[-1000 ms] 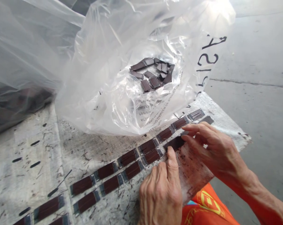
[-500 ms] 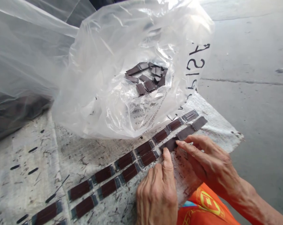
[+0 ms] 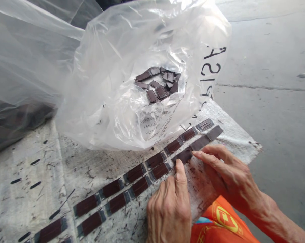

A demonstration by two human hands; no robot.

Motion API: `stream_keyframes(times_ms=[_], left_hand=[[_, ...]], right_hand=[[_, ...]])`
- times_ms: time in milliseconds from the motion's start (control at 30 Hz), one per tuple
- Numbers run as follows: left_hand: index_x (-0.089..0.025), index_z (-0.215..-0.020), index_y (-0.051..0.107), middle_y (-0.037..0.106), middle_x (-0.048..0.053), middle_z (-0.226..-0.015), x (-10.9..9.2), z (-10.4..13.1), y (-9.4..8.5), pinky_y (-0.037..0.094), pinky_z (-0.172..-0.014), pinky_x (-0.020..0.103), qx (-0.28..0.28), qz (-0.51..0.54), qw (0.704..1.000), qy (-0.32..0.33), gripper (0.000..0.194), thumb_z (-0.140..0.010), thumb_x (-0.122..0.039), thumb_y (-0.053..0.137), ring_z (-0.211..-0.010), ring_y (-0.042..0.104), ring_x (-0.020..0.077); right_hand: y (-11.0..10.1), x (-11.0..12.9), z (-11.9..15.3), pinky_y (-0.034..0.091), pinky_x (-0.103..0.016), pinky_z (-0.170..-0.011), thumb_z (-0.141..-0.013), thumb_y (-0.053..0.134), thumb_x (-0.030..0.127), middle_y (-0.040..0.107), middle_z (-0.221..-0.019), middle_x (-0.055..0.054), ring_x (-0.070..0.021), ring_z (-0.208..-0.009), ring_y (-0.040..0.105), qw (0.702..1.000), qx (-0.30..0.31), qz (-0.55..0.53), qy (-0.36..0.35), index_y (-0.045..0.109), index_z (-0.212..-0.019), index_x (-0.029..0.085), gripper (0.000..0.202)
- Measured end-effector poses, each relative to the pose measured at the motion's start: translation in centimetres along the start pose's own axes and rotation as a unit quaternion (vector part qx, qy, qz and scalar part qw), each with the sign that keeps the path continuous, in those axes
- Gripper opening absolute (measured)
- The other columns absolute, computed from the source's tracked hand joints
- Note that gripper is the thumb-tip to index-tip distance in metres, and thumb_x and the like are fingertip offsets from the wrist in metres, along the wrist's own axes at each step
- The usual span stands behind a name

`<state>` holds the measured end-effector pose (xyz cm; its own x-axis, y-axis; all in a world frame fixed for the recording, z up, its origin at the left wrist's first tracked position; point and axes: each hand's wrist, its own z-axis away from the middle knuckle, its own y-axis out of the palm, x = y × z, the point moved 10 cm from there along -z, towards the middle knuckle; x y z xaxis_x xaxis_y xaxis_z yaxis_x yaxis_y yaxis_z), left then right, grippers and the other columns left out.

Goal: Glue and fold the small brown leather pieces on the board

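Shifted right hand (image 3: 228,172), flat dark strip (image 3: 200,143).

The big plastic bag (image 3: 104,71) walls off the upper centre, its edge crowding the far row of dark pieces (image 3: 134,173)! Lower centre, left hand (image 3: 170,202); lower right, right hand (image 3: 229,172): a slim gap between. Far right, open passage over the floor (image 3: 279,128)!

The left hand (image 3: 169,204) is showing its back, its index finger (image 3: 180,173) pointing forward while the other visible fingers are lying folded; the right forearm (image 3: 279,210) is slanting in from the lower right; the right hand (image 3: 229,170) is pointing leftward, its leading fingertip sitting near the left index fingertip.
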<state>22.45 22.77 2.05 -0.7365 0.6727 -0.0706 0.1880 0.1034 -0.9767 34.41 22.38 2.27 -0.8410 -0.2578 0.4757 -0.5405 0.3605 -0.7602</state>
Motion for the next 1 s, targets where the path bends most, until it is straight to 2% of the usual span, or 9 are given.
stream_keyframes(times_ms=[200, 433, 567, 667, 767, 833, 933, 1000], left_hand=[[-0.003, -0.136, 0.043, 0.064, 0.001, -0.074, 0.0, 0.1, 0.0, 0.046, -0.052, 0.026, 0.000, -0.003, 1.000, 0.000, 0.047, -0.089, -0.001, 0.043, -0.062, 0.064, 0.0139], [-0.005, -0.137, 0.043, 0.064, 0.001, -0.075, 0.0, 0.1, 0.0, 0.047, -0.054, 0.026, 0.011, -0.012, 1.000, -0.024, 0.047, -0.090, -0.002, 0.044, -0.063, 0.063, 0.0145], [-0.006, -0.137, 0.043, 0.063, 0.000, -0.074, 0.0, 0.2, 0.0, 0.046, -0.053, 0.027, 0.016, -0.009, 0.999, -0.035, 0.048, -0.089, -0.001, 0.046, -0.063, 0.063, 0.0150], [-0.004, -0.136, 0.044, 0.064, 0.001, -0.074, 0.0, 0.2, -0.3, 0.046, -0.052, 0.027, -0.002, 0.009, 1.000, -0.019, 0.048, -0.088, -0.001, 0.045, -0.062, 0.063, 0.0150], [-0.003, -0.133, 0.047, 0.067, 0.003, -0.077, 0.0, 0.0, -0.7, 0.047, -0.053, 0.028, -0.028, 0.044, 0.999, 0.002, 0.046, -0.087, 0.000, 0.044, -0.063, 0.065, 0.0154], [-0.002, -0.128, 0.050, 0.070, 0.005, -0.080, 0.3, -0.1, -1.1, 0.048, -0.054, 0.028, -0.053, 0.064, 0.997, -0.006, 0.042, -0.086, 0.001, 0.045, -0.064, 0.067, 0.0163], [-0.003, -0.121, 0.054, 0.070, 0.005, -0.077, 0.7, -0.1, -1.7, 0.047, -0.052, 0.029, -0.086, 0.075, 0.993, -0.023, 0.036, -0.086, 0.001, 0.046, -0.061, 0.067, 0.0169], [-0.004, -0.122, 0.054, 0.069, 0.004, -0.075, 0.6, 0.0, -1.6, 0.046, -0.050, 0.028, -0.079, 0.070, 0.994, -0.020, 0.036, -0.086, 0.000, 0.048, -0.059, 0.066, 0.0163]], right_hand=[[-0.2, -0.3, -0.5, 0.054, -0.023, -0.070, -0.091, 0.050, 0.006, 0.062, -0.098, -0.008, -0.0142, -0.085, 0.065, 1.000, 0.006, -0.006, 0.013, 0.060, -0.114, 0.019, 0.028], [0.7, -0.2, -1.6, 0.053, -0.027, -0.062, -0.093, 0.054, 0.024, 0.067, -0.091, -0.008, -0.0168, -0.073, 0.066, 0.996, 0.020, 0.073, 0.040, 0.065, -0.103, 0.019, 0.016], [1.1, -0.6, -1.4, 0.049, -0.026, -0.058, -0.093, 0.053, 0.024, 0.066, -0.084, -0.005, -0.0156, -0.069, 0.063, 0.994, 0.027, 0.073, 0.072, 0.067, -0.093, 0.021, 0.015], [1.1, -0.8, -1.3, 0.047, -0.025, -0.053, -0.092, 0.053, 0.023, 0.064, -0.078, -0.003, -0.0152, -0.065, 0.060, 0.994, 0.023, 0.064, 0.082, 0.067, -0.086, 0.022, 0.015], [0.8, -0.6, -1.1, 0.048, -0.024, -0.055, -0.091, 0.056, 0.021, 0.062, -0.079, -0.003, -0.0145, -0.066, 0.059, 0.997, 0.015, 0.033, 0.064, 0.063, -0.087, 0.022, 0.009], [0.5, -0.3, -1.0, 0.049, -0.023, -0.060, -0.091, 0.056, 0.019, 0.063, -0.083, -0.003, -0.0138, -0.071, 0.060, 0.999, 0.021, 0.015, 0.038, 0.061, -0.089, 0.022, 0.007], [0.3, -0.1, -0.6, 0.051, -0.022, -0.068, -0.092, 0.053, 0.016, 0.064, -0.093, -0.005, -0.0133, -0.080, 0.063, 0.998, 0.060, -0.017, 0.003, 0.056, -0.093, 0.023, 0.008], [0.1, -0.3, -0.3, 0.051, -0.021, -0.072, -0.092, 0.051, 0.013, 0.064, -0.098, -0.005, -0.0132, -0.086, 0.064, 0.995, 0.090, -0.052, -0.011, 0.053, -0.095, 0.023, 0.011]])
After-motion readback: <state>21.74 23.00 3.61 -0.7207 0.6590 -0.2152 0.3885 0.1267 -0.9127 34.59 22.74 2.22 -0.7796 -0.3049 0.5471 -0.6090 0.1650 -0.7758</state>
